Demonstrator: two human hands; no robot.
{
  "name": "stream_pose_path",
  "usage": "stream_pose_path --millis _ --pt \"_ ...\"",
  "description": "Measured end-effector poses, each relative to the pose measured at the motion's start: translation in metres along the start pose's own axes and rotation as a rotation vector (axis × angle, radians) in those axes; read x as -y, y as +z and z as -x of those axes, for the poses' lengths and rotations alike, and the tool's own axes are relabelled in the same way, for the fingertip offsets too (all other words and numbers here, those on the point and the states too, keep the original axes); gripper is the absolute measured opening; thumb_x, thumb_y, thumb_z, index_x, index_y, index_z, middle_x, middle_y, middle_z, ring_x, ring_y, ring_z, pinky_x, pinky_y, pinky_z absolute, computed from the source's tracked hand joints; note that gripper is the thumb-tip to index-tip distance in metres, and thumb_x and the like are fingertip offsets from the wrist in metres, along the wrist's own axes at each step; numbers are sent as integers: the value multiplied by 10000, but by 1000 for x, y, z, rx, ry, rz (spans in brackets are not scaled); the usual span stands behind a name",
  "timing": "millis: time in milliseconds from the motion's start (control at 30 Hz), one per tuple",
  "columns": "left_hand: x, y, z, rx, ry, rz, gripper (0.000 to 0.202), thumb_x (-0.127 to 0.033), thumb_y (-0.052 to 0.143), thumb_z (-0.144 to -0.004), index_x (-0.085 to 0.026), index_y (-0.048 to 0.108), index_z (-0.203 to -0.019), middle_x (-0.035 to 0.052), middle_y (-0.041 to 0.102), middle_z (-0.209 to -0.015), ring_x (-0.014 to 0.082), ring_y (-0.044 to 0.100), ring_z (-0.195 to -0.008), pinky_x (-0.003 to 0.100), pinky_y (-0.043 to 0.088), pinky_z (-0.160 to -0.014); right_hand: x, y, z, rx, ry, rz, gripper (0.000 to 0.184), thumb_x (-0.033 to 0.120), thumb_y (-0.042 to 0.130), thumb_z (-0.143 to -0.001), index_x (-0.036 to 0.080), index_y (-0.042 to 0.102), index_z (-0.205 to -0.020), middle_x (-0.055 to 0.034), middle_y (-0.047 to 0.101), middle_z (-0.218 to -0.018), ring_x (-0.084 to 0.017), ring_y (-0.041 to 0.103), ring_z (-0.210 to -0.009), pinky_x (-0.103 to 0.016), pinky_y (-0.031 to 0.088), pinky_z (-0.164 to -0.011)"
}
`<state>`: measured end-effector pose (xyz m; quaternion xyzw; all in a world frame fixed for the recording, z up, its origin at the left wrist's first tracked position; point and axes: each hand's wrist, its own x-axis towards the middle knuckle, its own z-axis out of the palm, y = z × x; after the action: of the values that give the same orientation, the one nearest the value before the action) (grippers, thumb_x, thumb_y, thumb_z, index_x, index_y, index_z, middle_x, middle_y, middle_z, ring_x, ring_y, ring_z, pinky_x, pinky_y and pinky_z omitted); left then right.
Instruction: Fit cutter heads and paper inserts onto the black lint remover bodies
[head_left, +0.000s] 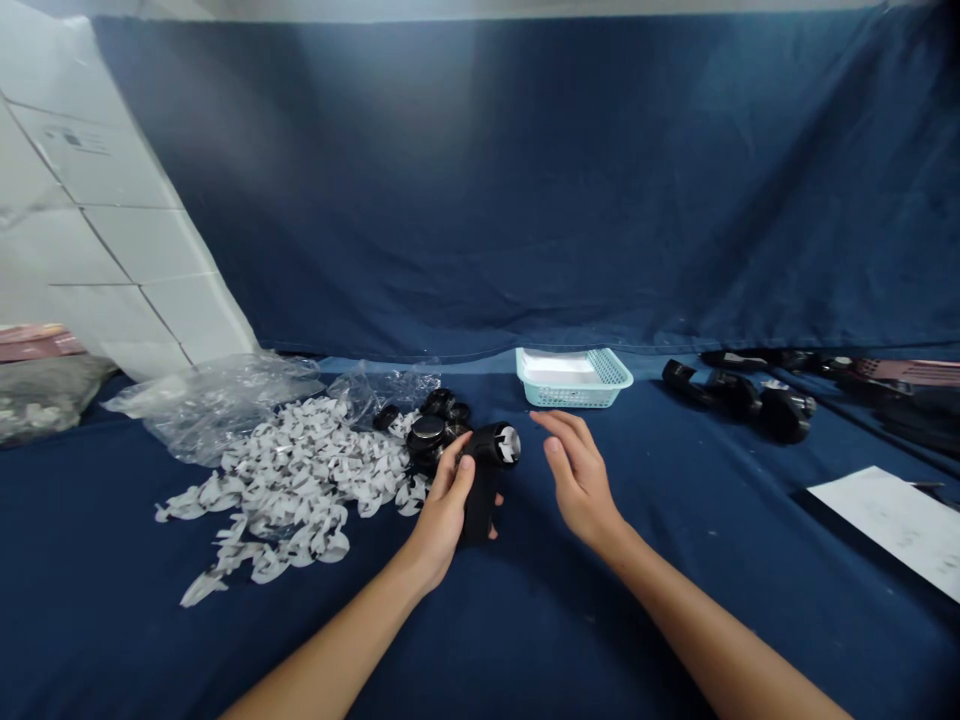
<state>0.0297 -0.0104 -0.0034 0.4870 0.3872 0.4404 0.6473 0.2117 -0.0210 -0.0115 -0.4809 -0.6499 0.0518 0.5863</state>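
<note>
My left hand [445, 510] is wrapped round the handle of a black pistol-shaped housing [480, 495]. The barrel end of this housing faces right, and a white-grey piece [508, 444] shows inside its round mouth. A short gap to the right, my right hand [581, 482] is held open with fingers stretched out, touching nothing. Beyond my left hand lie several round black parts [427, 432]. To the left spreads a heap of small whitish curved pieces [300, 465].
Clear plastic bags [217, 400] lie behind the heap. A light blue basket [574, 390] stands at the back, against a hanging blue cloth [480, 190]. On the right are black housings [739, 397] and a white paper sheet [892, 520]. White boxes [97, 210] are stacked at left.
</note>
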Motion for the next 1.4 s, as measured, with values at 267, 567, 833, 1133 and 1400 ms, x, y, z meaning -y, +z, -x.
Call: stream_pose_path --millis 267,567,833,1133,1400 --pt "1 -3 -3 24 -21 130 597 -563 536 -882 -333 361 -1405 52 598 -929 221 642 -718 297 543 -445 -5 1 1 -117 118 43 480 360 298 -1008 219 669 -737 -72 676 -765 -254 617 -863 -448 457 -838" --pt "3 -4 -4 72 -52 164 606 -569 522 -888 -319 356 -1414 51 598 -943 204 640 -700 286 543 -435 0 2 3 45 65 -160 395 364 377 -989 229 450 -1352 -70 719 -994 -246 603 -1102 -464 405 -999" --pt "4 -6 -8 66 -58 176 590 -574 516 -888 -315 366 -1396 41 582 -912 207 638 -690 288 539 -426 -2 -2 1 -57 167 -338 352 421 363 -987 210 591 -1154 -5 646 -681 -190 636 -679 -364 512 -744" --pt "3 -5 -6 59 -78 117 580 -572 525 -884 -325 394 -1392 70 599 -1008 208 651 -690 283 529 -416 -8 -12 -4 176 -174 159 360 360 416 -953 269 577 -1261 -49 708 -1113 -277 585 -1088 -484 370 -999" --pt "7 -7 -9 40 -85 129 560 -573 537 -876 -333 411 -1366 63 589 -1020 206 659 -683 279 530 -407 -13 -15 -4 -38 -22 111 354 352 304 -1001 217 590 -1159 -77 695 -983 -235 627 -910 -404 468 -837"
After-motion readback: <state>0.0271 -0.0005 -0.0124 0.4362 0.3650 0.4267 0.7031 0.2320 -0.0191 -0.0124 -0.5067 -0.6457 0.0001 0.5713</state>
